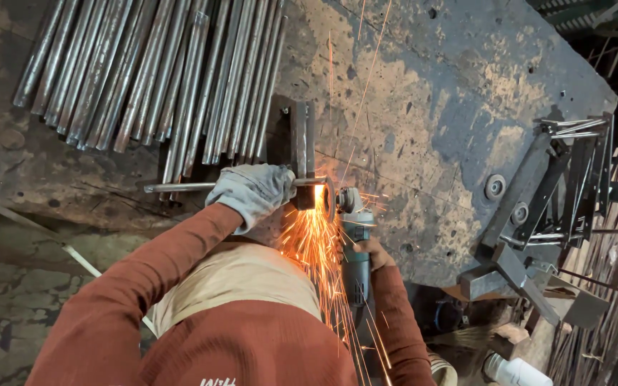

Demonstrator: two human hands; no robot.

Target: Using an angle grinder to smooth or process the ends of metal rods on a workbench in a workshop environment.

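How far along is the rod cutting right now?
Done: cannot tell; no cut-off pieces show clearly. In hand: the gloved left hand steadies a thin metal rod against an upright steel stop, while the right hand holds an angle grinder whose disc throws sparks at the rod. Left: a big pile of rods lies on the workbench behind.

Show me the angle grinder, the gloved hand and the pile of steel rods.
angle grinder (355, 246), head view, green body
left hand (252, 191), head view, back of glove
steel rods (159, 71), head view, middle of pile
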